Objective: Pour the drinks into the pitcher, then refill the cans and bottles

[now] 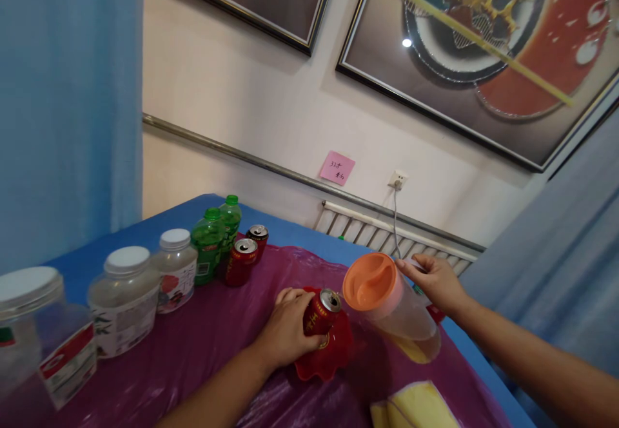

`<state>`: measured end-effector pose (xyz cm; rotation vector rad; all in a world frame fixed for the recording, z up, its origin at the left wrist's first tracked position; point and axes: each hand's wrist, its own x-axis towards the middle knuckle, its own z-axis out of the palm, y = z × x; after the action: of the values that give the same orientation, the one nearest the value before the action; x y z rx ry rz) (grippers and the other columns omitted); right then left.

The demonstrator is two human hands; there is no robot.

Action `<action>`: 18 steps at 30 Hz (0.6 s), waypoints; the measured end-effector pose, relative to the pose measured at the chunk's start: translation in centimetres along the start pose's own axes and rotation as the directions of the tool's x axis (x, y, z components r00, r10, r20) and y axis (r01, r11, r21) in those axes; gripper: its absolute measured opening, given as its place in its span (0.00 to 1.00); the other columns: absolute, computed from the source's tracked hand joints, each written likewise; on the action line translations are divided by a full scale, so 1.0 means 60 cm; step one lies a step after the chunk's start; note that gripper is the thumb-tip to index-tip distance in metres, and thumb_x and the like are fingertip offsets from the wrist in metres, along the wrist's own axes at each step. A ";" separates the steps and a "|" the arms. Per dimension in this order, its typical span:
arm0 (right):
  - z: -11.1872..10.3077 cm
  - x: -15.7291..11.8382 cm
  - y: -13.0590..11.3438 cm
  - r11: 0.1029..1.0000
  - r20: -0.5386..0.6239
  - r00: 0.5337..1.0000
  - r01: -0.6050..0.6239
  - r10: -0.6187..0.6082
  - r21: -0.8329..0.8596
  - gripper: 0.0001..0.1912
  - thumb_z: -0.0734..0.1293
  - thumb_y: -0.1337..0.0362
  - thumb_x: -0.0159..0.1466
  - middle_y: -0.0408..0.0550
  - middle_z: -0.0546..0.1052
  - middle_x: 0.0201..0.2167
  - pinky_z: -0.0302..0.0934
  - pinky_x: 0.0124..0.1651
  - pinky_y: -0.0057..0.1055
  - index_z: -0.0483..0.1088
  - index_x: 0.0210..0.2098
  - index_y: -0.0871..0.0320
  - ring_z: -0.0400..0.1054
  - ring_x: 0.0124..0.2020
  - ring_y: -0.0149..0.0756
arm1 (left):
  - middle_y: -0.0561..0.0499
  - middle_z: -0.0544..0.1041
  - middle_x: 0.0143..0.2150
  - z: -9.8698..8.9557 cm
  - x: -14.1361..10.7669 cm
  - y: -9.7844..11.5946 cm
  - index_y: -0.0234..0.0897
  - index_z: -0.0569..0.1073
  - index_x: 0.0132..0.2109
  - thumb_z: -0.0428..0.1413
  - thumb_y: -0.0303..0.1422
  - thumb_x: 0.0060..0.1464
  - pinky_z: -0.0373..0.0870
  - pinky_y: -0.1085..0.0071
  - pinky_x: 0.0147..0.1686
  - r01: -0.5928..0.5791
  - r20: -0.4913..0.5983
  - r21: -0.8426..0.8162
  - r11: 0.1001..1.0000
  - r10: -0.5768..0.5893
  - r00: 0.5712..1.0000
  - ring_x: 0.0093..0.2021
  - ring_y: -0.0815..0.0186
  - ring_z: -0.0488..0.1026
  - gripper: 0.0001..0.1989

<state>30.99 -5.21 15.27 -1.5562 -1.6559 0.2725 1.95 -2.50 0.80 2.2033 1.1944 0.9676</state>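
1. Left hand [285, 330] was clamped around the red can [319, 318], which was roughly upright over the scalloped red dish [338, 350].
2. Right hand [439, 284] gripped the pitcher [411, 317] by its handle.
3. Pitcher was just right of the can, long axis slanted, orange lid [370, 281] leaning toward the can top, base away. Right hand was farther from the can.
4. Yellow cloth [416, 408] lay nearer the wearer.
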 end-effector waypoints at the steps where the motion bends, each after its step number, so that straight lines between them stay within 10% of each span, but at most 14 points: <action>1: 0.000 0.000 0.000 1.000 0.002 1.000 -0.001 0.001 0.002 0.30 0.70 0.43 0.57 0.35 0.49 0.17 0.41 0.19 0.26 0.50 0.18 0.52 0.44 0.19 0.27 | 0.49 0.77 0.49 0.000 0.000 0.000 0.43 0.75 0.49 0.71 0.37 0.36 0.58 0.56 0.59 0.001 -0.001 0.001 1.000 -0.001 1.000 0.53 0.51 0.70 0.30; 18: -0.001 0.000 -0.003 0.999 0.002 1.000 0.019 -0.019 -0.029 0.29 0.69 0.44 0.57 0.35 0.49 0.17 0.41 0.20 0.26 0.50 0.17 0.52 0.43 0.20 0.26 | 0.48 0.77 0.50 0.004 0.000 -0.005 0.43 0.75 0.49 0.70 0.38 0.35 0.57 0.54 0.60 -0.010 -0.011 0.006 1.000 0.010 1.000 0.54 0.50 0.70 0.30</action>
<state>30.88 -5.26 15.42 -1.5612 -1.6819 0.2415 1.99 -2.38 0.45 2.2134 1.1938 0.9824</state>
